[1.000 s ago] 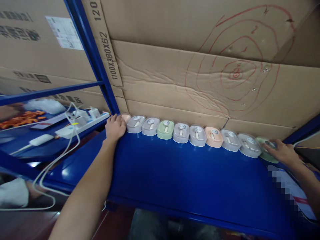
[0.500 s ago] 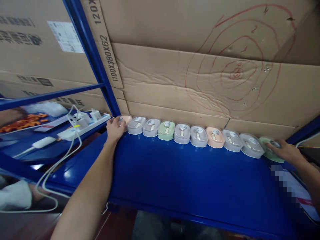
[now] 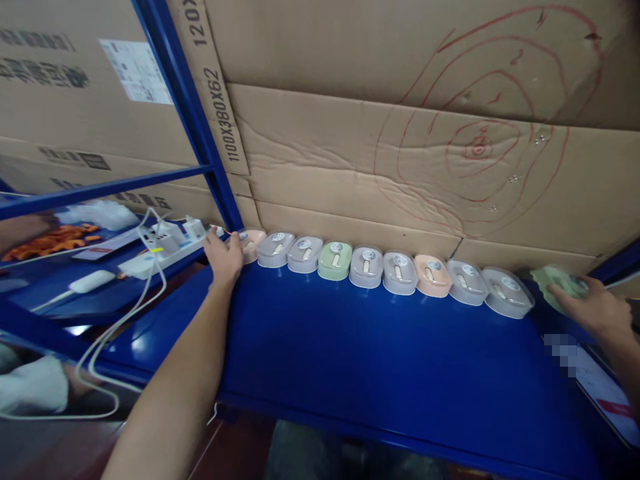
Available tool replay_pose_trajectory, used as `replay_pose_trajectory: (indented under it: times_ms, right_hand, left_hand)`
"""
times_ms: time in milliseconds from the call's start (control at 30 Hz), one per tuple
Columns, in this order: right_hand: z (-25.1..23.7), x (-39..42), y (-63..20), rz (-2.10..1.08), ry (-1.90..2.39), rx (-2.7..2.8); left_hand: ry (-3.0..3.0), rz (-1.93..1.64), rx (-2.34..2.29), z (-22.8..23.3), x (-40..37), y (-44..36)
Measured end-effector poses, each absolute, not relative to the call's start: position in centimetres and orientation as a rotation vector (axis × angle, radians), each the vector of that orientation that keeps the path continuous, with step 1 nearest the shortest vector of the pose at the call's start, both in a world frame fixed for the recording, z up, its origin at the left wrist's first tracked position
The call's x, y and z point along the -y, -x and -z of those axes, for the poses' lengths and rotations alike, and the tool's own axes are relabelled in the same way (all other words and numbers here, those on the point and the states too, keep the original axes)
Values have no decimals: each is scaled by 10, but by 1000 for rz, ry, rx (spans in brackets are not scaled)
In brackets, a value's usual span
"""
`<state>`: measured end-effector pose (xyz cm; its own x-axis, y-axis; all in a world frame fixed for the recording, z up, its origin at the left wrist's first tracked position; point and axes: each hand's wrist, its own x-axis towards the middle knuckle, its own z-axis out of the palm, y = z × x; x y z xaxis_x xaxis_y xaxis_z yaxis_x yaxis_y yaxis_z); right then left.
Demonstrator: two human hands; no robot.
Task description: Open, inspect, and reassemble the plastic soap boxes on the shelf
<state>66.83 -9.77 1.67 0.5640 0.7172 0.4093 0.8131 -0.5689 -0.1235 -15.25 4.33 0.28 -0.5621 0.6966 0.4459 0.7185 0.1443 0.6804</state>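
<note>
Green plastic fills the right hand [image 3: 595, 308]: fingers and thumb are wrapped over a pale-green box [image 3: 553, 277], slightly tilted, far to the right of the blue upright post [image 3: 187, 100]. I can't tell whether its base is off the shelf [image 3: 350, 353]. Near the post's foot, the left hand [image 3: 225, 260] is partly spread, thumb beside a peach box [image 3: 255, 243]; whether they touch is unclear. Starting with that peach box, a row of nine boxes [image 3: 367, 277] with clear lids runs side by side, rightward from the post. As I judge it, those nine are settled and only the held one is out of line. Right of the post, red rings [image 3: 477, 147] mark a cardboard panel [image 3: 320, 153]; left of it lies a white power strip [image 3: 137, 266].
</note>
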Motion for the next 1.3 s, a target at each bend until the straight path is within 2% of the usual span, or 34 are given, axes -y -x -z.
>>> replay_pose_trajectory:
  times_ms: [133, 200, 300, 467, 567, 700, 767, 900, 1300]
  right_hand:
    - [-42, 112, -611, 490, 2285, 1090]
    - [-53, 116, -568, 475, 2064, 1215]
    - [-61, 119, -494, 262, 1667, 1592]
    - [-41, 126, -378, -1, 1132, 2258]
    - [-16, 132, -340, -21, 987, 2405]
    - [10, 137, -332, -96, 935, 2461]
    - [15, 137, -335, -171, 958, 2441]
    - [15, 133, -336, -303, 965, 2393]
    - [9, 120, -341, -674, 802, 2122]
  left_hand:
    - [1399, 1505, 2143, -21, -32, 134]
    - [1431, 1532, 2030, -31, -26, 118]
    - [1569, 1475, 1977, -43, -20, 87]
    - [2111, 1541, 1715, -50, -2, 20]
    - [2642, 1598, 1295, -45, 21, -19]
    - [3196, 1495, 806, -25, 53, -57]
    - [3339, 1388, 739, -12, 62, -68]
    - [3505, 1145, 815, 5, 63, -75]
    - [3519, 1075, 918, 4, 61, -69]
